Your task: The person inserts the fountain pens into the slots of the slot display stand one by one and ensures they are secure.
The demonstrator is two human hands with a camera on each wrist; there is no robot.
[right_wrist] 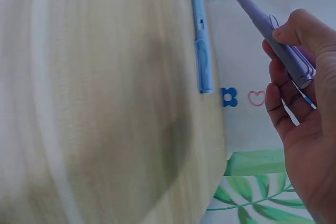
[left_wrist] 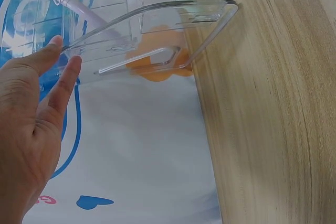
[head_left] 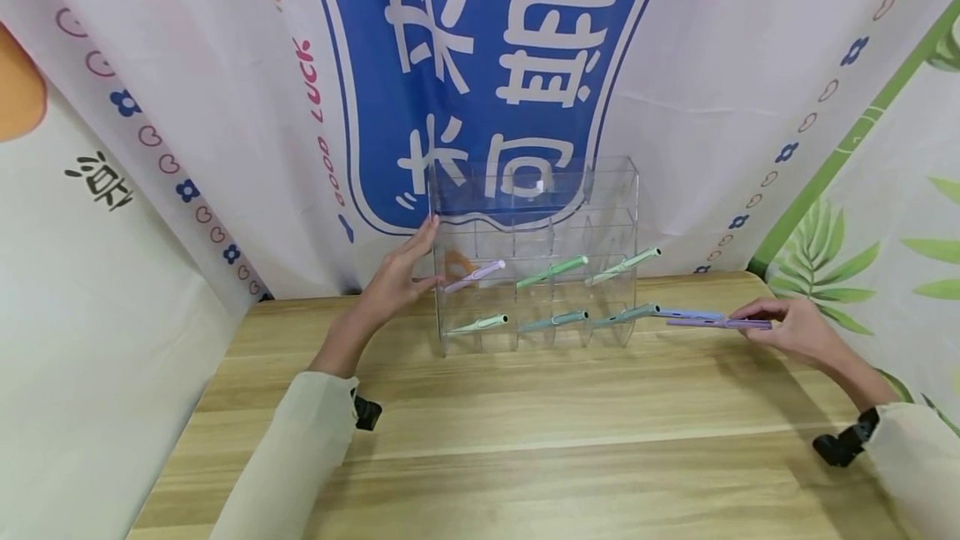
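Note:
A clear acrylic pen rack (head_left: 628, 273) stands on the table, several pens slanting out of its two lower rows. My left hand (head_left: 401, 269) touches the rack's left side with extended fingers and thumb, seen also in the left wrist view beside the clear side panel (left_wrist: 157, 30). Between thumb and fingers, my right hand (head_left: 798, 332) pinches a purple pen (head_left: 693, 323), off the rack's right side. The same purple pen (right_wrist: 262, 27) slants up from the fingers in the right wrist view. A blue pen (right_wrist: 202, 40) lies near the table's back edge, apart from that hand.
In the rack, the upper row holds a lilac pen (head_left: 476, 275), a green pen (head_left: 555, 271) and a pale green pen (head_left: 622, 266). Below sit a light green pen (head_left: 480, 324) and two teal pens. A printed curtain (head_left: 690, 148) hangs behind the wooden table (head_left: 525, 440).

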